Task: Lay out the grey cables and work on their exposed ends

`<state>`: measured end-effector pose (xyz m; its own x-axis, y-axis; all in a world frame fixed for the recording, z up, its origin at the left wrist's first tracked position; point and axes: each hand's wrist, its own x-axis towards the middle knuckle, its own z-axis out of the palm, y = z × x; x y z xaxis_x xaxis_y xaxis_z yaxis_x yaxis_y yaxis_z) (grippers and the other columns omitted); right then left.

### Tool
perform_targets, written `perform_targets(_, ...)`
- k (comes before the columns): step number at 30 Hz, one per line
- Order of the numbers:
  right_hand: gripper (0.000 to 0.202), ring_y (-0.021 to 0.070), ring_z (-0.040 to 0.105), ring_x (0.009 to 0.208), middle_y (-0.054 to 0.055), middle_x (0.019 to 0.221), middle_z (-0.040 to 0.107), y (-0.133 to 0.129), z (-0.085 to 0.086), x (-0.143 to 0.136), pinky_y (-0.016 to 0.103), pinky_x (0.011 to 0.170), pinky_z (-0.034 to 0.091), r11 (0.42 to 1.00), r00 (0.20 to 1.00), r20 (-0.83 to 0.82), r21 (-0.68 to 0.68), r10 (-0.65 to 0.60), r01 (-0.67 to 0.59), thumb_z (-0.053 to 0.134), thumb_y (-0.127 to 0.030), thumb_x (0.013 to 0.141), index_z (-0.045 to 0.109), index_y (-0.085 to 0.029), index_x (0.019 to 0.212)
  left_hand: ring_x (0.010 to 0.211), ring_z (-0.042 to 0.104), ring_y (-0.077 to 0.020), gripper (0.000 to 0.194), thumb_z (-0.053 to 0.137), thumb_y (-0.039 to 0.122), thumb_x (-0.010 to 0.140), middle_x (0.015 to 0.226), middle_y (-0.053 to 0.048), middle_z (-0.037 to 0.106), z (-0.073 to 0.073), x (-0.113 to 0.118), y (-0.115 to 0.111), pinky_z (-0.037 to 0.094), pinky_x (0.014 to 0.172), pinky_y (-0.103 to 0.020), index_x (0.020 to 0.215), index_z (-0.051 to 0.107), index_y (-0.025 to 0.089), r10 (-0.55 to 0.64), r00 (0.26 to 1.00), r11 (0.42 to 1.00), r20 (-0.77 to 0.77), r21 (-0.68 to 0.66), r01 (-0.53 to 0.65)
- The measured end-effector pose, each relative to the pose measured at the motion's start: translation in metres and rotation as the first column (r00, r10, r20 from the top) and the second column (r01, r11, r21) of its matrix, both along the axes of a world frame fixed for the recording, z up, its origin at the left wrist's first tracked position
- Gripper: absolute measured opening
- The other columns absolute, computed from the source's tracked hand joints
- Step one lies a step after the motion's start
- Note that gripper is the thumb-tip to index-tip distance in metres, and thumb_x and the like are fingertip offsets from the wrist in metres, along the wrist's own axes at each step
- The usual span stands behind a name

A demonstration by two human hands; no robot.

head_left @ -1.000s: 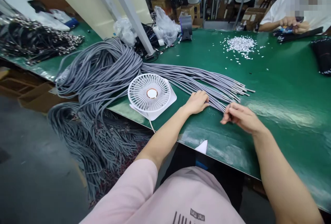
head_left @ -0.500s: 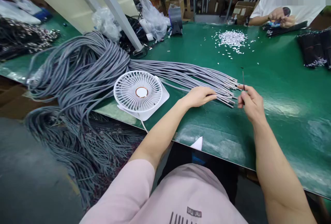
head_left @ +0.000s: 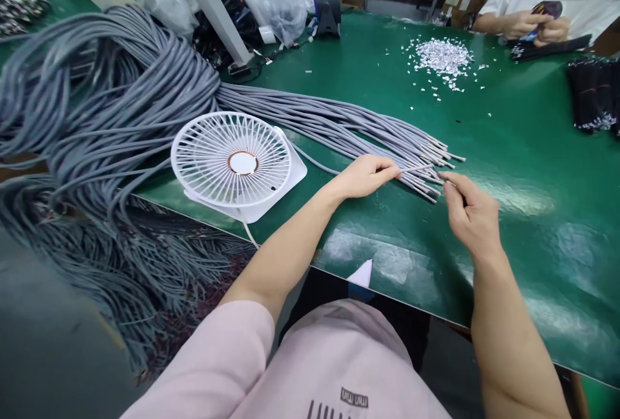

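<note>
A bundle of grey cables (head_left: 310,114) runs across the green table, its pale stripped ends fanned out toward the right. My left hand (head_left: 365,175) is closed on a grey cable at the near side of the bundle, a short way back from the ends. At the tips, my right hand (head_left: 472,212) is pinched, thumb against forefinger. A small dark point shows at its fingertips, touching or very close to a cable end; what it is I cannot make out.
A white fan (head_left: 232,159) stands left of my left arm. Coiled grey cables (head_left: 121,83) hang over the table's edge. Silvery scraps (head_left: 443,56) lie in a heap at the back. Across the table, a co-worker's hands (head_left: 537,25) hold something near black cable bundles (head_left: 593,93).
My right hand has lowered a thin dark strip-like thing from upright to the cable ends, where it is mostly hidden. My left hand stays on the bundle. The view has shifted slightly.
</note>
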<state>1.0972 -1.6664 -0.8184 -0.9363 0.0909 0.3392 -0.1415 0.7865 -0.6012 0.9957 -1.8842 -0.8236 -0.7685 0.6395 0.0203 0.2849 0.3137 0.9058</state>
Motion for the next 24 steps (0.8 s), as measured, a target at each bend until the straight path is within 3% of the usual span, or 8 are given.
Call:
perform_targets(12,0.028,0.0235,0.07,0.098,0.006,0.109,0.073,0.009,0.001,0.004,0.035,0.084,0.055,0.991,0.998,-0.044,0.12,-0.047,0.052,0.051,-0.031,0.093,0.071,-0.024,0.112,0.076,0.059,-0.0125,0.03,0.048,0.031,0.089,0.08,-0.001,0.07,0.005,0.005,0.0,0.04,0.068,-0.022,0.086,0.074,0.016,0.061,0.992,0.998,-0.113,-0.013,-0.063)
perform_targets(16,0.028,0.0226,0.072,0.091,0.006,0.105,0.074,0.009,-0.003,0.001,0.032,0.077,0.056,0.985,0.997,-0.066,0.167,-0.03,0.041,0.053,-0.03,0.092,0.072,-0.023,0.11,0.08,0.061,-0.0136,0.03,0.048,0.032,0.089,0.085,-0.001,0.072,0.003,0.006,0.001,0.043,0.072,-0.022,0.086,0.074,0.017,0.066,0.991,0.997,-0.119,-0.02,-0.068)
perform_targets(24,0.027,0.0227,0.071,0.095,0.006,0.106,0.074,0.011,-0.007,-0.001,0.032,0.081,0.056,0.994,0.997,-0.07,0.111,0.031,-0.023,0.054,-0.028,0.091,0.073,-0.023,0.11,0.076,0.062,-0.0134,0.032,0.048,0.034,0.089,0.081,-0.001,0.072,0.001,0.006,0.001,0.043,0.068,-0.022,0.087,0.074,0.016,0.068,0.986,0.996,-0.152,-0.053,-0.077)
